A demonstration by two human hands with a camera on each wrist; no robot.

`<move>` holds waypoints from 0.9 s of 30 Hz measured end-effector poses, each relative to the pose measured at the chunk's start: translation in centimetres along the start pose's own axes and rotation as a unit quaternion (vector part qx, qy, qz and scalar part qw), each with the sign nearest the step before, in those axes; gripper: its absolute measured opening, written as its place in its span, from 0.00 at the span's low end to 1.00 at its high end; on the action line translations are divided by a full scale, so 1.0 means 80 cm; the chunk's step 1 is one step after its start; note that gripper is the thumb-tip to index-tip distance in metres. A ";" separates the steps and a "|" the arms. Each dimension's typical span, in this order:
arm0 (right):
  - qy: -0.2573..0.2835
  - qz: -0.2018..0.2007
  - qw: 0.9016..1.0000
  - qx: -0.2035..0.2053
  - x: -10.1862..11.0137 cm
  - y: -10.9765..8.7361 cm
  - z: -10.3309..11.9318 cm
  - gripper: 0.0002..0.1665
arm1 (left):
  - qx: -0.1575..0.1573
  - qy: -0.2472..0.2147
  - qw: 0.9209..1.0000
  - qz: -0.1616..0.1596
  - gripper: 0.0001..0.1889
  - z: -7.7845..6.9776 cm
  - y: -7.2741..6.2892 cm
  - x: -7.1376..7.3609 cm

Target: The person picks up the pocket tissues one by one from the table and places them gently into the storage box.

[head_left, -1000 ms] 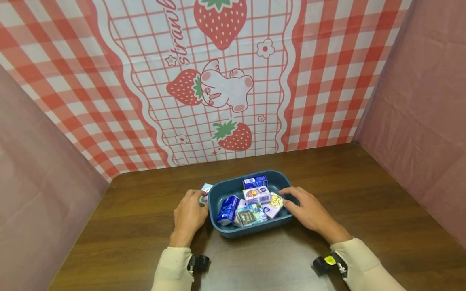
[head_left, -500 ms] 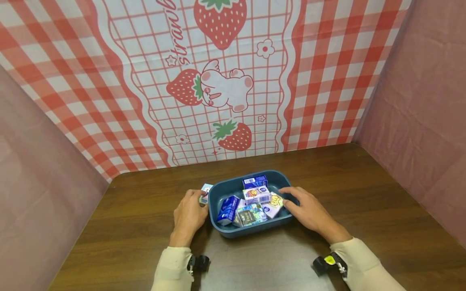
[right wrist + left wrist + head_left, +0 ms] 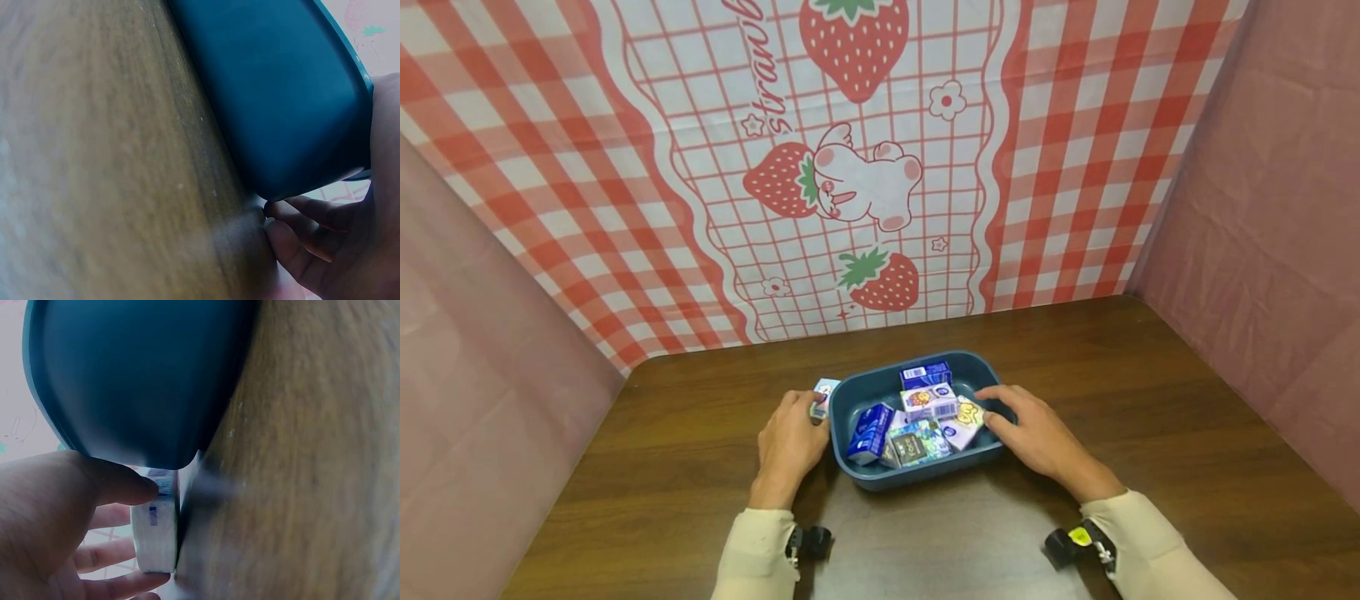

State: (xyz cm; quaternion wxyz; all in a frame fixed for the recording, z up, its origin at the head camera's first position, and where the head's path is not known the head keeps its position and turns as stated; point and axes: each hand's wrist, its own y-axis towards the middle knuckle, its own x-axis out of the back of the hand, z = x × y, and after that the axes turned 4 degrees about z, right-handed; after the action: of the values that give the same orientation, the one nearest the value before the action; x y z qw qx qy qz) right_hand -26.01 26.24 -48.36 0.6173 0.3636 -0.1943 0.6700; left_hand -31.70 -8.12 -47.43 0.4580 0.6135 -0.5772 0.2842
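A dark blue plastic bin (image 3: pixel 917 477) stands on the table with several small tissue packs in it. My left hand (image 3: pixel 790 437) is at its left end and pinches a pale tissue pack (image 3: pixel 153 544) that stands on the table outside the bin, thumb on one side and fingers on the other. My right hand (image 3: pixel 1037 429) holds the right end of the bin, thumb and forefinger over the rim. In the right wrist view its other fingers (image 3: pixel 290 244) curl low beside the bin's outer wall.
Among the packs in the bin are a dark blue pack (image 3: pixel 871 433), a floral pack (image 3: pixel 928 446) and a lilac pack (image 3: pixel 929 402). The brown wooden table (image 3: pixel 1120 375) meets a strawberry-print cloth (image 3: pixel 880 192) at the back. Pink cloth (image 3: pixel 1262 208) hangs on both sides.
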 end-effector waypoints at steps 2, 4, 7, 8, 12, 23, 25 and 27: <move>0.000 -0.001 1.000 0.000 0.000 0.000 0.000 0.20 | 0.003 0.001 1.000 0.001 0.17 0.000 0.000 0.000; 0.000 0.000 1.000 0.000 0.000 0.000 0.000 0.19 | 0.006 0.002 1.000 0.000 0.16 0.000 0.000 0.001; 0.001 -0.003 1.000 0.002 0.001 -0.001 0.001 0.19 | 0.005 0.003 1.000 -0.003 0.16 -0.001 0.000 0.001; 0.000 -0.003 1.000 0.003 0.001 -0.001 0.001 0.19 | 0.005 0.004 1.000 -0.004 0.16 -0.002 0.000 0.001; -0.001 -0.003 1.000 0.004 0.001 0.000 0.001 0.19 | 0.006 0.003 1.000 -0.008 0.16 -0.002 0.000 0.001; -0.004 -0.004 1.000 0.005 0.000 0.000 -0.001 0.19 | 0.017 -0.008 1.000 -0.015 0.16 0.000 0.002 0.000; -0.005 -0.003 1.000 0.004 0.000 0.000 -0.001 0.19 | 0.020 -0.010 1.000 -0.015 0.16 0.000 0.002 0.000; -0.006 -0.003 1.000 0.004 0.000 0.000 -0.001 0.19 | 0.023 -0.012 1.000 -0.016 0.16 0.000 0.002 0.001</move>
State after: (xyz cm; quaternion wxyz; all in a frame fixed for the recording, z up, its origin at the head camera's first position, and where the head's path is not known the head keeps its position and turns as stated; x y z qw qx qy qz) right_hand -26.06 26.31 -48.39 0.6169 0.3705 -0.1943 0.6666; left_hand -31.85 -8.15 -47.37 0.4416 0.6363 -0.5661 0.2823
